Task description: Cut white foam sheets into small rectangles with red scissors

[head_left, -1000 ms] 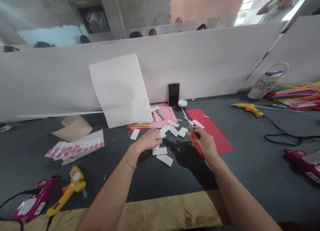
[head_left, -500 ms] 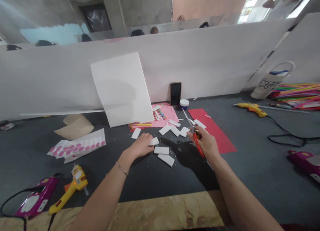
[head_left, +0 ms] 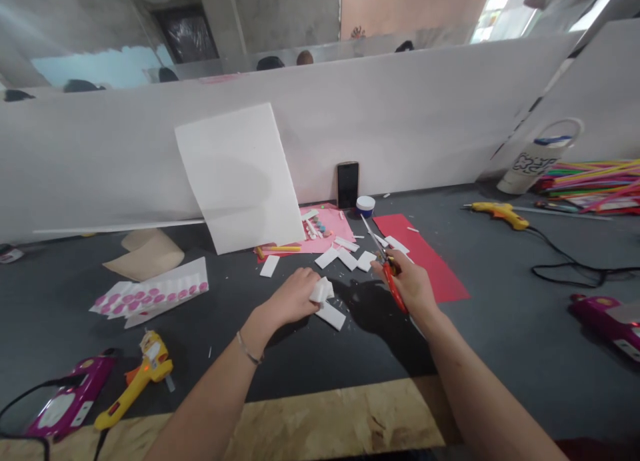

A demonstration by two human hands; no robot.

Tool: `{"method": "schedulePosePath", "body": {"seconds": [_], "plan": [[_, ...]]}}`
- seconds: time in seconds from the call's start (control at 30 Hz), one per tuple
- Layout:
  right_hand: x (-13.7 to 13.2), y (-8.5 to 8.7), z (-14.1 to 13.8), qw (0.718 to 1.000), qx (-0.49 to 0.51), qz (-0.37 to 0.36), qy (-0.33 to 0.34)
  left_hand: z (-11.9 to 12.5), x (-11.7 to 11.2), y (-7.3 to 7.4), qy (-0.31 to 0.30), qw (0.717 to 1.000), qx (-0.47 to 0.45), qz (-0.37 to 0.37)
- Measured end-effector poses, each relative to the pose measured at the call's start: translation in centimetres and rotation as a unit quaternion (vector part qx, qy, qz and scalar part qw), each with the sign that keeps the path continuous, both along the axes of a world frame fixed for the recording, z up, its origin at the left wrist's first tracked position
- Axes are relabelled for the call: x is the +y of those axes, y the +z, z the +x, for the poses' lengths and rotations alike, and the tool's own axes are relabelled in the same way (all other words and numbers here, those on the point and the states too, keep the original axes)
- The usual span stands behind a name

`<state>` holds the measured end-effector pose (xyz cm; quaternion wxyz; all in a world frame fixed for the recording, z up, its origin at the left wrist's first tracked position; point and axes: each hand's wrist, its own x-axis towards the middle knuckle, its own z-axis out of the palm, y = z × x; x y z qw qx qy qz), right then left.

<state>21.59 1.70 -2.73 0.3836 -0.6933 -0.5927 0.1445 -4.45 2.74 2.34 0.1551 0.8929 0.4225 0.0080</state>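
Note:
My left hand (head_left: 299,294) is closed around white foam pieces (head_left: 323,289), held low over the dark table. Just below it, another white rectangular piece (head_left: 331,316) lies flat on the tabletop. My right hand (head_left: 407,281) grips red-handled scissors (head_left: 393,284), whose blades point up and away to the left. Several more white rectangles (head_left: 349,258) are scattered between and beyond my hands, and a single one (head_left: 270,266) lies apart to the left. A red sheet (head_left: 427,261) lies beside and partly beneath my right hand.
A white board (head_left: 240,181) leans on the partition near a phone (head_left: 348,184) and a small jar (head_left: 365,206). Yellow glue guns (head_left: 145,374) (head_left: 500,213) with cords lie at both sides. Dotted paper strips (head_left: 155,292) lie left; a bottle (head_left: 535,161) stands right.
My left hand has moved slightly right and down, and the upper of two white pieces beside it is now gathered into the hand. My right hand keeps holding the scissors in nearly the same place.

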Motion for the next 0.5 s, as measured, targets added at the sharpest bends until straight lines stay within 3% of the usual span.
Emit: {"method": "schedulePosePath", "body": {"seconds": [0.17,0.3,0.4,0.5], "plan": [[0.0,-0.2,0.0,1.000,-0.018,0.007,0.001,0.9,-1.5,0.1,-0.098,0.995,0.033,0.006],[-0.2,-0.2,-0.1,1.000,-0.025,0.010,0.012,1.9,-2.6,-0.7,-0.108,0.989,0.098,0.013],[-0.4,-0.1,-0.1,1.000,-0.025,0.008,0.015,1.8,-2.4,-0.4,-0.069,0.992,0.102,0.013],[-0.3,-0.1,0.0,1.000,-0.021,0.001,0.012,0.1,-0.8,0.9,0.054,0.995,0.080,0.020]]}}
